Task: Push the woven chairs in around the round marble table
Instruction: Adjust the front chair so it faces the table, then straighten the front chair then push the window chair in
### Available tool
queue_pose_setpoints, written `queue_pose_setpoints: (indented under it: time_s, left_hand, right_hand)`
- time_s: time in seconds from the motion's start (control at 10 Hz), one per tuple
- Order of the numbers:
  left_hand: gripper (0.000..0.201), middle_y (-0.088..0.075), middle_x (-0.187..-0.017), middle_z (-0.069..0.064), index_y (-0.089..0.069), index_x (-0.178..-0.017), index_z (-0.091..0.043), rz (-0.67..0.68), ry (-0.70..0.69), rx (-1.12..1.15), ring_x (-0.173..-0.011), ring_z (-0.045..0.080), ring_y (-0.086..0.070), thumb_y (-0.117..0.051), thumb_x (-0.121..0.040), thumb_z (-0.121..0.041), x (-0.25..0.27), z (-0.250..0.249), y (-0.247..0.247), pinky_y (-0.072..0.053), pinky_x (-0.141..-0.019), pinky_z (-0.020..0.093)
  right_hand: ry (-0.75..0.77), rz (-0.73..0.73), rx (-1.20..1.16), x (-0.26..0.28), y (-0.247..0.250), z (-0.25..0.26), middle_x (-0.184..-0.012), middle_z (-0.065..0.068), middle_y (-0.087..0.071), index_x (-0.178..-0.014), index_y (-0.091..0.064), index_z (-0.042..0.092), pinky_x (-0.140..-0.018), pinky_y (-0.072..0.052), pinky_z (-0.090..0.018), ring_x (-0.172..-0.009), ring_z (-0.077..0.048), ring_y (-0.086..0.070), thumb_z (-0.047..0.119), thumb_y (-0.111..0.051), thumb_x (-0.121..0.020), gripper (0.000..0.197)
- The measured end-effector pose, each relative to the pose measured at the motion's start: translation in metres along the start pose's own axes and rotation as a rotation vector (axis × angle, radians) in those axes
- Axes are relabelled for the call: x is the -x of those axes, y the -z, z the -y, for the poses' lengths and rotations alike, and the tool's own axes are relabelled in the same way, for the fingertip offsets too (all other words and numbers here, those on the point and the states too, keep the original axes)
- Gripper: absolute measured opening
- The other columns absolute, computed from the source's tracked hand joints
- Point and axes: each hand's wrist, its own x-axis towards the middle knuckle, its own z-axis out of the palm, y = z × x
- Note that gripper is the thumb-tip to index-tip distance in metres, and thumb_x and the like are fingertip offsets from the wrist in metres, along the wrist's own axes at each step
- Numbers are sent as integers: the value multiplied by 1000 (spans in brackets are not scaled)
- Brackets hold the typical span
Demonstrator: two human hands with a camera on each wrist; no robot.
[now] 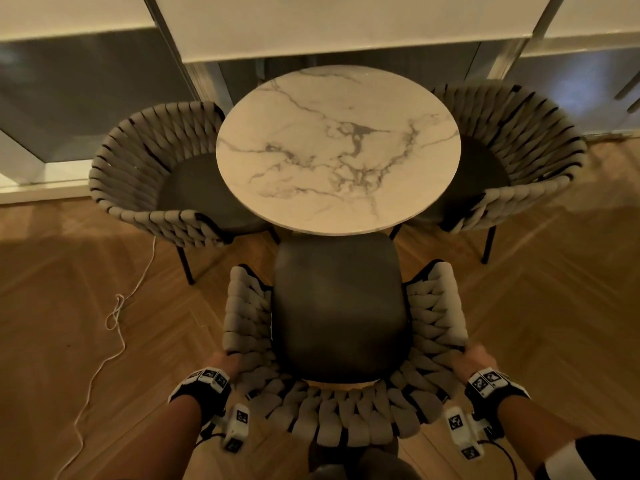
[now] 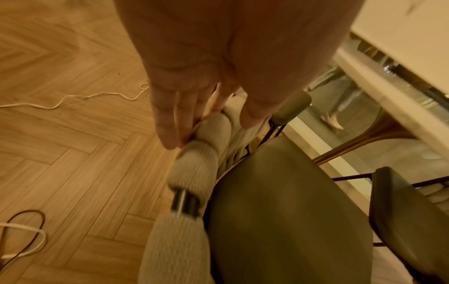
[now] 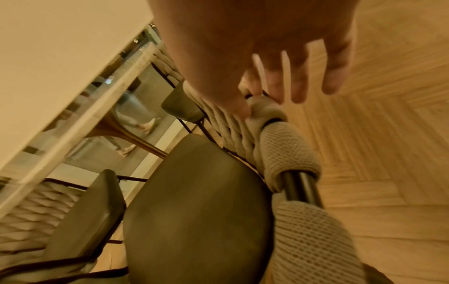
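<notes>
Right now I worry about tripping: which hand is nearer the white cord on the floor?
Left. The left hand holds the chair rim on the white cord side; the right hand holds the opposite rim.

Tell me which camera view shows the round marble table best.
The head view: the whole round marble table top is seen from above, veins and rim clear. The left wrist view catches only a pale edge at the upper right; the right wrist view only a blurred pale slab at the upper left.

Head view looks down; wrist views close, sharing chair seat (image 2: pixel 286 221).
</notes>
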Motion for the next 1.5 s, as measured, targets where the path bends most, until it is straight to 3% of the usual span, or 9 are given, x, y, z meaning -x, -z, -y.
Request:
queue_pose_setpoints:
  time_s: [0.2,0.3,0.4,0.5,0.8,1.0,1.1,1.3,1.5]
  left_hand:
    - [36,-70,-98,16,-59,-122,4,-9,-22,17,-71,28,-64,-47,-98,-20,25,-30,57,-56,-58,34]
    - [30,-67,-89,17,-64,-108,6,-32,-9,108,-66,30,-61,-48,-98,-17,16,-38,83,-49,-51,33]
    - [29,-73,-81,15,-68,-86,-1,-137,-12,198,-68,33,-71,-52,-93,-24,-42,-44,142,-57,-58,35]
    - [35,-74,-85,16,-70,-90,-3,-179,-18,246,-72,35,-73,-53,-87,-33,-112,-43,189,-63,-72,45]
    - [95,-60,-124,20,-44,-136,-10,-173,4,794,-101,47,-65,-50,-70,-77,-340,-59,369,-56,-85,60]
    - [56,-56,-113,22,-46,-134,-9,-89,-25,1089,-85,42,-65,-53,-93,-46,-327,-112,411,-57,-86,57]
    - [39,-57,-111,22,-48,-124,-9,-109,-17,1037,-78,41,-64,-51,-97,-37,-348,-120,419,-59,-83,53]
    - [44,-60,-131,19,-45,-140,3,-84,-94,697,-109,32,-68,-41,-101,-18,-393,-113,431,-60,-56,27]
    - [45,-60,-120,18,-46,-138,1,-99,-117,749,-99,32,-69,-44,-99,-23,-399,-127,443,-61,-57,30]
  right_hand:
    - [150,-100,64,74,17,94,-113,-14,-63,-113,-56,17,-79,-50,-34,-98,-32,-62,24,-55,-86,27]
    - [230,-54,70,87,2,139,-107,-9,-64,-105,-58,22,-76,-48,-31,-94,-27,-62,26,-56,-87,19]
    - [388,-42,36,101,-41,239,-95,-5,-67,-89,-59,25,-78,-49,-31,-91,-27,-63,22,-60,-85,6]
    - [472,-8,62,105,-83,319,-91,0,-67,-86,-60,26,-81,-49,-31,-94,-25,-64,22,-63,-84,5]
    - [534,227,-38,112,-254,586,-105,-3,-68,-110,-63,26,-86,-56,-41,-96,-24,-65,44,-58,-86,31]
    - [491,308,-12,92,-330,668,-140,-12,-51,-149,-28,17,-109,-40,-44,-126,-28,-50,51,-47,-92,69]
    - [473,320,10,92,-348,692,-155,-14,-33,-152,-21,12,-115,-28,-39,-140,-31,-35,49,-39,-97,69]
    - [393,268,-125,92,-378,703,-153,-16,-35,-151,-20,9,-113,-28,-38,-140,-32,-34,42,-37,-100,63]
    - [381,249,-152,86,-376,728,-151,-17,-38,-150,-22,11,-112,-29,-40,-138,-33,-37,42,-37,-100,61]
